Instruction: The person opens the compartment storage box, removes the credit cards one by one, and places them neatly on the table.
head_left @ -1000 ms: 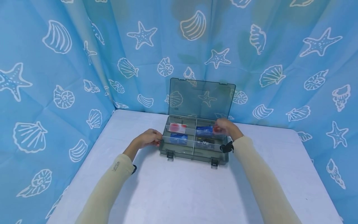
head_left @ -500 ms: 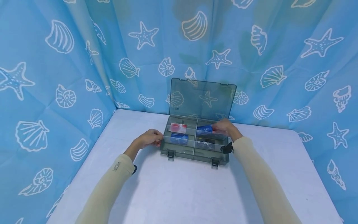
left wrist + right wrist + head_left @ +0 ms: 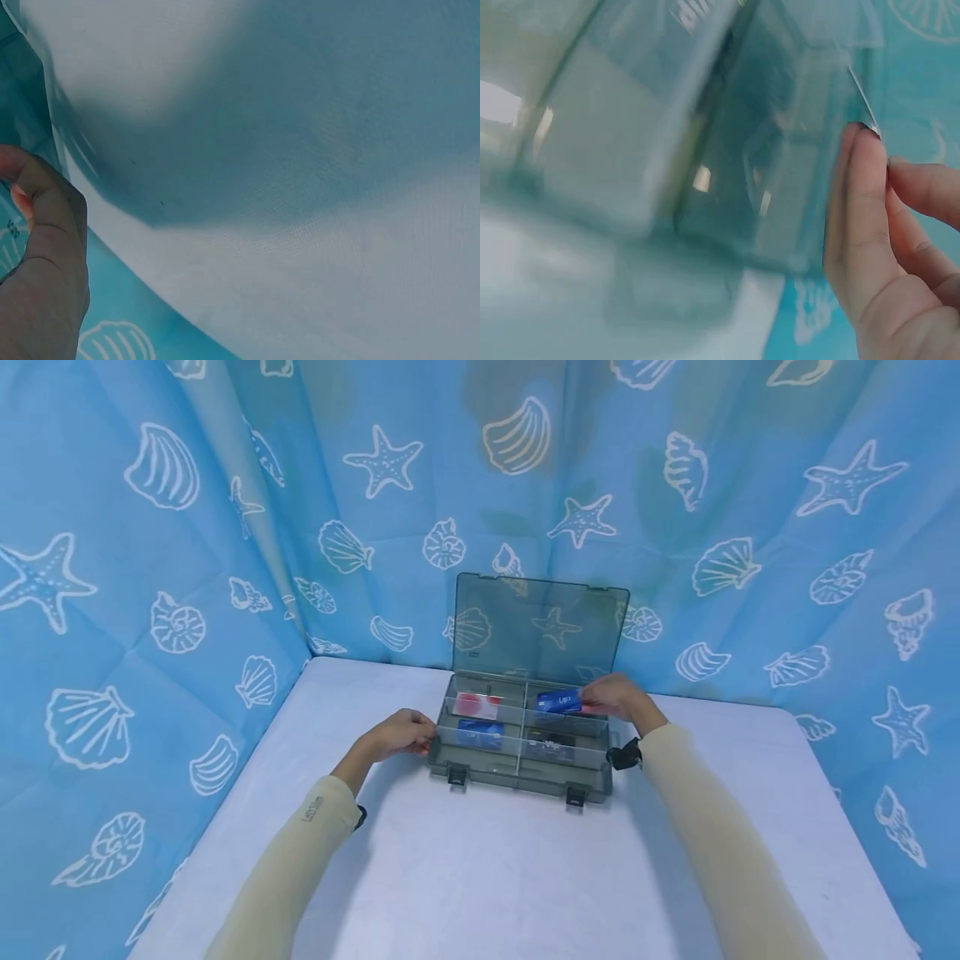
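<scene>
A smoky see-through organizer box [image 3: 498,774] stands on the table, its lid [image 3: 540,614] raised at the back. My right hand [image 3: 618,700] pinches a blue card [image 3: 558,702] by its right end, over the back right compartment. The right wrist view shows the card edge-on as a thin line [image 3: 864,97] between thumb and fingers. At the box's left side, my left hand [image 3: 397,735] grips the wall with bent fingers. Other cards lie inside: a red-and-white card [image 3: 477,705] at back left, a blue one [image 3: 480,735] in front of it, and a black card [image 3: 552,744] at middle right.
Clear dividers [image 3: 521,727] split the box into compartments. Two dark latches [image 3: 575,797] hang from its front edge over the white tabletop [image 3: 480,868]. Behind the lid hangs a blue curtain [image 3: 660,635] with shell and starfish prints.
My right hand has lifted the blue card up out of the back right compartment, moving slightly to the right. My left hand has stayed at the box's left side.
</scene>
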